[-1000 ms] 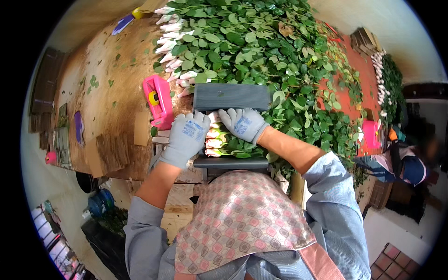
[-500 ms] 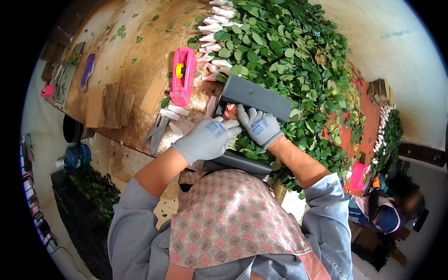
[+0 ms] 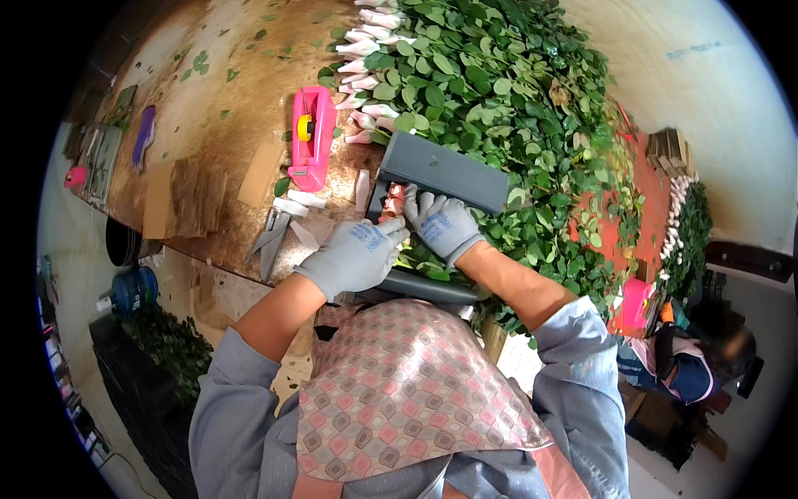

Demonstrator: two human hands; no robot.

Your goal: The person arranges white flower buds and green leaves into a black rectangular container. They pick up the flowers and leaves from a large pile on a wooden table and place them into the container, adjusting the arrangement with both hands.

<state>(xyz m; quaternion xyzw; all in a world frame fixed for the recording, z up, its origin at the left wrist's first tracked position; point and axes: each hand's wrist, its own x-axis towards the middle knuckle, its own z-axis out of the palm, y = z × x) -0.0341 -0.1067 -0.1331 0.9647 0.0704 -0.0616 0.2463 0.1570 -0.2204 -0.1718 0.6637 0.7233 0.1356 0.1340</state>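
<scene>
Coral-red rose heads [image 3: 393,200] lie at the left end of a dark grey trough [image 3: 445,170], in front of my body. Both my hands wear grey gloves with blue print. My left hand [image 3: 357,254] closes over the roses from the near left, its fingertips beside the blooms. From the right, my right hand [image 3: 440,224] curls its fingers against the same roses, just below the heads. Green leaves show under and between the hands. The fingertips and most of the stems are hidden.
Leafy rose stems [image 3: 499,83] pile up beyond the trough, with white-wrapped heads [image 3: 359,48] along their left side. A pink tape dispenser [image 3: 311,141], scissors [image 3: 270,241], cardboard pieces [image 3: 187,200] and a purple glove [image 3: 143,137] lie on the wooden table. Another person [image 3: 686,366] is at far right.
The whole view has shifted slightly, so the table things sit further left. My hands stay at the roses, and more of the coral heads shows between them.
</scene>
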